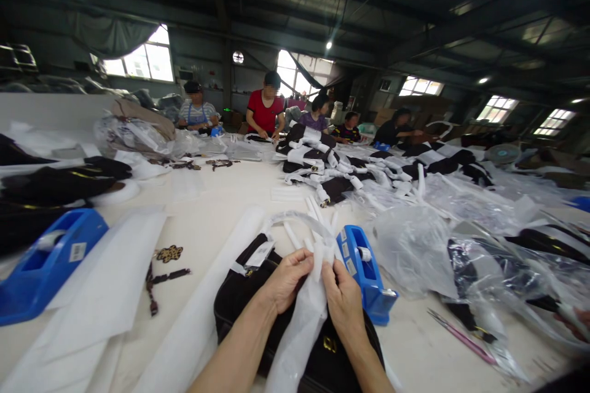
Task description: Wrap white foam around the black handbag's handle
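A black bag (249, 287) with gold-coloured metal letters lies on the white table (221, 190), directly in front of me. White foam wrap (302, 325) runs up over the bag between my forearms. My left hand (289, 276) pinches the wrap from the left, fingers closed. From the right, my right hand (340, 291) grips the same wrap, its thumb and fingers pressed together close to my left hand. A white tag (260, 254) rests on the bag's upper left part. Just right of my right hand stands a blue tape dispenser (369, 276).
Another blue dispenser (55, 261) and white foam sheets (108, 282) lie left, near a leopard-print charm (169, 253). Pink-handled scissors (461, 336) and clear plastic bags (415, 245) are right. Wrapped black bags (338, 187) are piled ahead; several people work beyond. Someone's hand shows far right.
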Action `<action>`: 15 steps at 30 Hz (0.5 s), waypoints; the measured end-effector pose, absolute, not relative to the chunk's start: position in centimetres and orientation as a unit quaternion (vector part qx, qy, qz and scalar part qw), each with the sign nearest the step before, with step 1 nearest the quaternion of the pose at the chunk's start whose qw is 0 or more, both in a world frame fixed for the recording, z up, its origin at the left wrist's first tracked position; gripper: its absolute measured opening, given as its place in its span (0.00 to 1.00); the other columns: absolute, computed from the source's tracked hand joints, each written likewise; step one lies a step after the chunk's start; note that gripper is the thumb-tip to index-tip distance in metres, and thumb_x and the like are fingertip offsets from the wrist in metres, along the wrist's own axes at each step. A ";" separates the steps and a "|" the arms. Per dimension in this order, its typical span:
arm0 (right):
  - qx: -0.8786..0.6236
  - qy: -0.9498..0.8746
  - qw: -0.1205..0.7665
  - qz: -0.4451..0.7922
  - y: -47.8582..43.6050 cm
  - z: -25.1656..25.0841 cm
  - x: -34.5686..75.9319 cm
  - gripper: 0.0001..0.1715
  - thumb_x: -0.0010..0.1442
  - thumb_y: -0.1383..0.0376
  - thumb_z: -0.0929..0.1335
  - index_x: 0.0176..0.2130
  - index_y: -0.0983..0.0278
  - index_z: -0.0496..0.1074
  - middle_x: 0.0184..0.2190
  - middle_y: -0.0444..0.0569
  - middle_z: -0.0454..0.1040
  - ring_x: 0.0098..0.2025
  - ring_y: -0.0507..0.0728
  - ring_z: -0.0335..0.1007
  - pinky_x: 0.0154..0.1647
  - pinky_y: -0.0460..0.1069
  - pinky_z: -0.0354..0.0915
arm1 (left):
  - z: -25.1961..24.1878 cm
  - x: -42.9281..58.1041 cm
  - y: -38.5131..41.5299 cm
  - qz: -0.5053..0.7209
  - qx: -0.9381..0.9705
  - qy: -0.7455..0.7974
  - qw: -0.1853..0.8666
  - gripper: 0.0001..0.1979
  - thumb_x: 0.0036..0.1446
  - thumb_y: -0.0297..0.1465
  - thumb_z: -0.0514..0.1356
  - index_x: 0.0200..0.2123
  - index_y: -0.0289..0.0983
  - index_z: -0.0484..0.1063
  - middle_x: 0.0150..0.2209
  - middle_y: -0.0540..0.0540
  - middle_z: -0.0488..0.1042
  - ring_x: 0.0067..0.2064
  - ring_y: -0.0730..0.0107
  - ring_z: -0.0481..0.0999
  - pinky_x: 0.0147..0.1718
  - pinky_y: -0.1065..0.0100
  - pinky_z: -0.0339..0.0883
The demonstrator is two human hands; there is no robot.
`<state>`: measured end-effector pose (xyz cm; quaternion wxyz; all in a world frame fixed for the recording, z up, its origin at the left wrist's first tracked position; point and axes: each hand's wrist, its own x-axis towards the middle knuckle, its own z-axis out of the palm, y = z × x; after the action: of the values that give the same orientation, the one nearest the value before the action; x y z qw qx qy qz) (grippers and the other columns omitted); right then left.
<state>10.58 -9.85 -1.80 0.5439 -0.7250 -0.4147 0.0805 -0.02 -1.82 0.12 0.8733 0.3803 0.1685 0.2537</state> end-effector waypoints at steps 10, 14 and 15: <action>-0.727 -0.428 0.536 -0.031 -10.2 -0.2 9.9 0.23 0.58 0.53 0.64 0.47 0.63 0.72 0.43 0.54 0.76 0.44 0.62 0.70 0.47 0.55 0.64 | -0.5 0.0 -1.5 0.260 0.363 0.146 0.883 0.22 0.40 0.39 0.75 0.31 0.33 0.71 0.28 0.47 0.74 0.26 0.75 0.71 0.28 0.72 0.62; -0.750 -0.379 0.542 0.021 -9.4 0.2 9.6 0.19 0.53 0.53 0.67 0.41 0.62 0.72 0.35 0.50 0.76 0.38 0.61 0.71 0.42 0.54 0.65 | -0.8 -0.1 -1.4 0.259 0.365 0.141 0.883 0.21 0.40 0.38 0.74 0.32 0.34 0.70 0.27 0.47 0.75 0.26 0.73 0.72 0.28 0.72 0.62; -0.747 -0.374 0.547 0.052 -9.1 0.1 9.7 0.19 0.52 0.52 0.68 0.39 0.63 0.72 0.33 0.49 0.76 0.36 0.60 0.71 0.39 0.53 0.65 | -0.8 -0.1 -1.4 0.257 0.366 0.140 0.883 0.21 0.40 0.38 0.74 0.32 0.33 0.70 0.27 0.46 0.75 0.27 0.72 0.73 0.29 0.72 0.63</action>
<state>9.73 -9.15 0.07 0.5475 -0.7466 -0.3743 0.0521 -0.07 -1.36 -0.80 0.8832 0.3662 0.1400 0.2574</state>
